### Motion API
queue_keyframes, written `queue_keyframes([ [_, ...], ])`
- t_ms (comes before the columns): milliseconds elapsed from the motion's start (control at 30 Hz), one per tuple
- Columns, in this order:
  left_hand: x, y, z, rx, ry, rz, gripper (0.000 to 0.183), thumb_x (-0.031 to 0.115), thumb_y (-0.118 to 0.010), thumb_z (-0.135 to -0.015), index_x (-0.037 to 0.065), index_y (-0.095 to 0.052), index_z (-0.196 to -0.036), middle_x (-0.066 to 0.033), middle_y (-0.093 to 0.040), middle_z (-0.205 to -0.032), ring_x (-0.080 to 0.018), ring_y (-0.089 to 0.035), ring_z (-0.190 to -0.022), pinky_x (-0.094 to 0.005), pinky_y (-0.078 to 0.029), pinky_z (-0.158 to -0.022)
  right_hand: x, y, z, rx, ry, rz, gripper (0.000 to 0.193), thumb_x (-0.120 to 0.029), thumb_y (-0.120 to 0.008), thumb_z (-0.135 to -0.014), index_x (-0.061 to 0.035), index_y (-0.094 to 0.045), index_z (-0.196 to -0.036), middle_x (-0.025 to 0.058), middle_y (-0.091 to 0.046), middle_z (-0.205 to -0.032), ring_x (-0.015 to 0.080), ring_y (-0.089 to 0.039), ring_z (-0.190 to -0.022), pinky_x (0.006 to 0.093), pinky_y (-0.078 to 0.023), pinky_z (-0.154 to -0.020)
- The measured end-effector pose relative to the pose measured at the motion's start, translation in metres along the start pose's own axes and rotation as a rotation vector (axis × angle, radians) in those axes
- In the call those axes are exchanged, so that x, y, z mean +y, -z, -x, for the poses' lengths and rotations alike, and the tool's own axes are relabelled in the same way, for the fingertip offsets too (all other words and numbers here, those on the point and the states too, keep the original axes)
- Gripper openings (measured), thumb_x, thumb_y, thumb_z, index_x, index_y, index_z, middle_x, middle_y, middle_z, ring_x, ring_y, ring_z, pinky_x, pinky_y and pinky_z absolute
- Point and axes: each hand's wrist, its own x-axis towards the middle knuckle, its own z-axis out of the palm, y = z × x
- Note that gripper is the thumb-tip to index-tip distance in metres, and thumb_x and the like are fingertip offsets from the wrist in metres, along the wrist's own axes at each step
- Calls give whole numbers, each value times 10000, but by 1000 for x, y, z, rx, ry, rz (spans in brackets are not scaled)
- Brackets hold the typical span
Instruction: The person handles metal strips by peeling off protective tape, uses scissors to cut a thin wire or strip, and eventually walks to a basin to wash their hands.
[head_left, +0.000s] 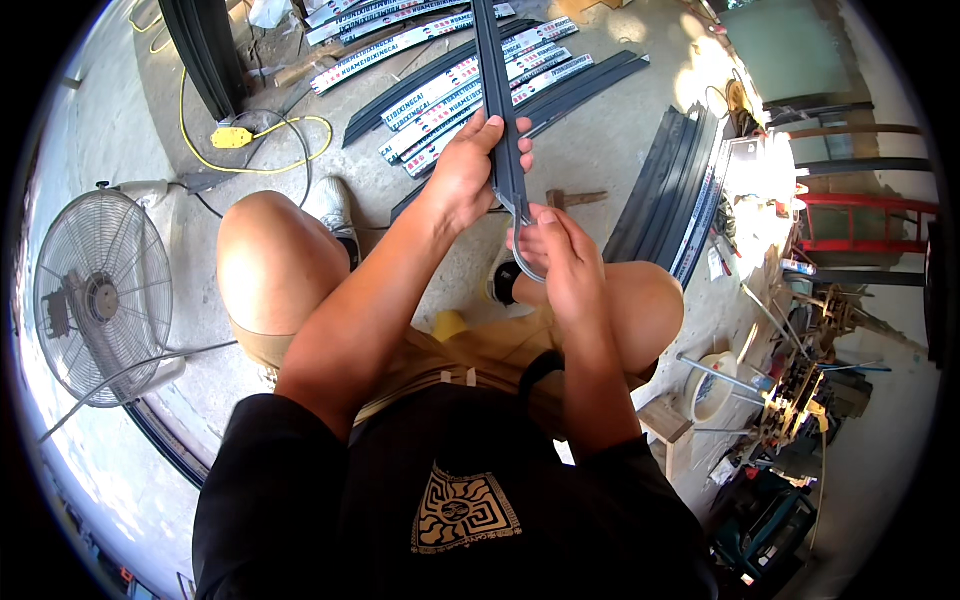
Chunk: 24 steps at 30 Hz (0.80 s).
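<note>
I sit with both knees up and hold a long dark metal profile strip (492,70) that runs away from me toward the top of the view. My left hand (470,175) is wrapped around the strip near its close end. My right hand (565,255) pinches a thin grey rubber-like strip (525,240) that curls off the profile's end just below the left hand. The two hands nearly touch.
More dark profiles with printed protective film (450,85) lie on the concrete floor ahead, others (670,190) at the right. A floor fan (100,300) stands at my left. A yellow cable and socket box (232,137) lie at the upper left. A cluttered bench with tools (800,390) is at the right.
</note>
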Motion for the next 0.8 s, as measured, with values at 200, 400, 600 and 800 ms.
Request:
queue_keyframes([
  [200,2,2,5,-43,64,-15,248,152,-413,-1147,43,-501,-1352,-127,-671,-1192,-203,-667,-933,-372,-646,-834,5,-4,-13,-153,-71,-54,287,-251,-641,-1057,7,-688,-1173,53,-739,-1000,111,-674,-918,265,-499,-842],
  [400,2,7,10,-99,74,-84,357,156,-432,-1142,54,-464,-1482,-103,-648,-1233,-187,-664,-964,-357,-642,-876,15,-6,-21,-202,-71,-50,241,-252,-656,-1039,-35,-690,-1138,44,-711,-992,133,-671,-922,310,-519,-846],
  [600,4,7,21,-117,104,-153,340,138,-409,-1146,50,-454,-1471,-115,-662,-1241,-199,-679,-990,-382,-622,-917,26,-9,-34,-129,-109,-78,265,-284,-673,-1028,-24,-720,-1017,10,-675,-874,110,-647,-798,258,-506,-747],
  [800,6,20,29,-110,150,-205,360,150,-421,-1146,64,-478,-1491,-114,-691,-1236,-203,-685,-1017,-380,-598,-963,23,-26,-48,79,-16,144,464,-418,-703,-1007,-2,-723,-804,-11,-546,-653,88,-492,-607,291,-388,-552],
])
